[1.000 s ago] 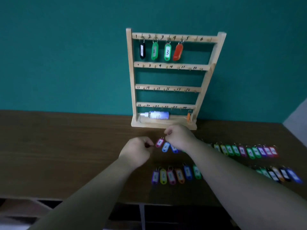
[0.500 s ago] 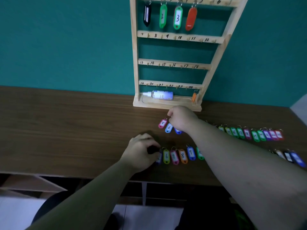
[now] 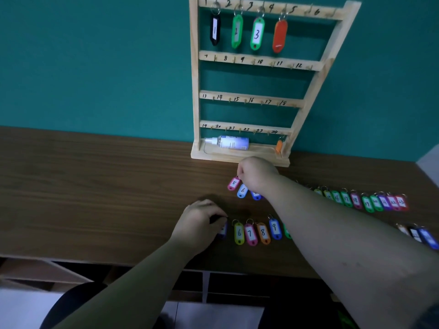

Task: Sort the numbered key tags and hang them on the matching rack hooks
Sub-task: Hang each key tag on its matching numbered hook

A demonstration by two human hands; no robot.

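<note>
On the brown wooden table [image 3: 95, 186], the right hand [image 3: 257, 174] pinches the ring of the pink plastic tag numbered 5 [image 3: 234, 183], the left hand [image 3: 202, 219] closes on a purple tag [image 3: 222, 230], and four tags hang on the wooden rack [image 3: 196, 79].

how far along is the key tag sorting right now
Early. Done: hooks 1 to 4 on the rack hold tags. In hand: right hand pinches the ring of the pink 5 tag; left hand covers a purple tag. Left: the rows on the table.
</note>
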